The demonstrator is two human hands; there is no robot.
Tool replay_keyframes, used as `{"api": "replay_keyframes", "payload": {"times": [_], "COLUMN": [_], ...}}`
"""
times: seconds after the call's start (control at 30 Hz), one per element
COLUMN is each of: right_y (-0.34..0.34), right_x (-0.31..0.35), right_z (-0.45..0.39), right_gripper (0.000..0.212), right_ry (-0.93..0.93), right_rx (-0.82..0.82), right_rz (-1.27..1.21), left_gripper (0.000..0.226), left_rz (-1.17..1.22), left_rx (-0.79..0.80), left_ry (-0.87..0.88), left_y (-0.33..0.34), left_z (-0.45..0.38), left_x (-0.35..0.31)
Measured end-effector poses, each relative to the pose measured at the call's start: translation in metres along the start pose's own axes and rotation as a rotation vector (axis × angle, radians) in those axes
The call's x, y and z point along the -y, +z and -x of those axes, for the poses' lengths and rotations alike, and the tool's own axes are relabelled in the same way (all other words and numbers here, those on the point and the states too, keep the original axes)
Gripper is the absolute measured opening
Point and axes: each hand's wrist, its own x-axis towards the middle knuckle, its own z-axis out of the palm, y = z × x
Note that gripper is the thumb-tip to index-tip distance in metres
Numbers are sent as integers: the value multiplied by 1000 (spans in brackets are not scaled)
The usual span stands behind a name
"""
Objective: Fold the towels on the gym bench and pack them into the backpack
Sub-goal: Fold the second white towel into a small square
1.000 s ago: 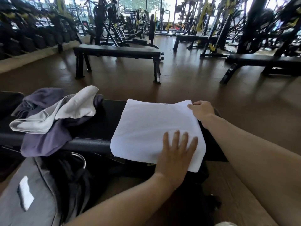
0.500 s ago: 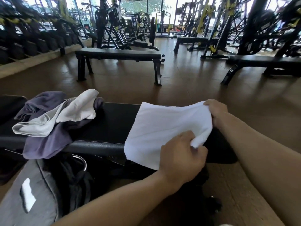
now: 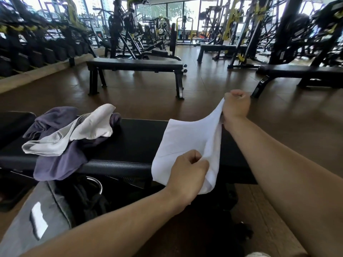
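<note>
A white towel [image 3: 187,141] is lifted off the right part of the black gym bench [image 3: 137,138], its left part still resting on the pad. My right hand [image 3: 236,104] pinches the towel's far corner, raised above the bench. My left hand [image 3: 187,173] grips its near edge at the bench's front. On the left of the bench lies a crumpled heap: a purple towel [image 3: 61,164] under a pale grey-white towel [image 3: 81,132]. A grey and black backpack [image 3: 46,210] stands open on the floor below the heap.
A second black bench [image 3: 135,64] stands across the brown floor ahead, another bench [image 3: 300,71] at the right. Dumbbell racks [image 3: 37,54] line the left wall, and weight machines [image 3: 241,34] fill the back.
The white towel lay flat under both hands. Both hands closed on its right-hand corners and raised them, my right hand going up and away from the bench.
</note>
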Motion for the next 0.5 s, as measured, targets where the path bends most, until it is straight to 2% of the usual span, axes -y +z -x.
{"api": "replay_keyframes", "payload": {"times": [0.07, 0.17, 0.27, 0.5], "right_y": [14, 34, 52, 81], "right_x": [-6, -14, -22, -41], "right_z": [7, 19, 28, 46], "right_gripper": [17, 18, 21, 25], "right_ry": [-66, -108, -136, -129], "right_rx": [44, 114, 136, 269], "right_rz": [63, 129, 210, 388], "left_gripper": [20, 39, 49, 42], "left_rz": [68, 340, 513, 536], "left_rx": [-25, -44, -58, -186], "left_ry": [-69, -219, -265, -400], "left_y": [-8, -19, -30, -44], "left_z": [3, 2, 3, 3], "left_x": [8, 17, 22, 33]}}
